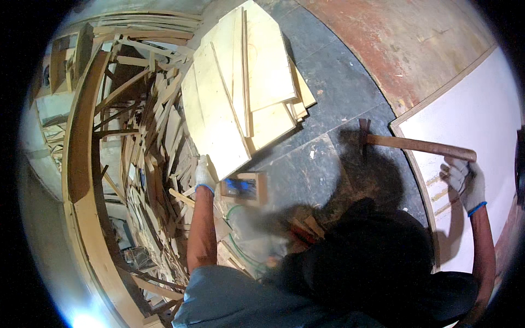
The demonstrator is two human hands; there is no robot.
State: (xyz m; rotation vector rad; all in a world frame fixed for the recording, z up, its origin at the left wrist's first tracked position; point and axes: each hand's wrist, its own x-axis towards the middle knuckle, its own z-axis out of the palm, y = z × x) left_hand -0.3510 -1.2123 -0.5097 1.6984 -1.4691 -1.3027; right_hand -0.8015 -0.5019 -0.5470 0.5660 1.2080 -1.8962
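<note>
My left hand (203, 175), in a white glove with a blue cuff, is closed at the near left edge of a pale plywood board (224, 136). That board lies on a stack of similar plywood pieces (268, 60). Off to the right, my right hand (466, 183), gloved the same way, grips the end of a hammer's wooden handle (421, 146). The dark hammer head (363, 136) points left, above the dark floor. Some fingers of each hand are hard to make out.
Scrap wood strips (164, 136) heap up on the left, beside a long wooden beam (82, 136). A small wooden box frame (260, 188) with something blue sits near my left hand. A white-faced panel (465, 115) lies at right. A green hose (235, 240) curls nearby.
</note>
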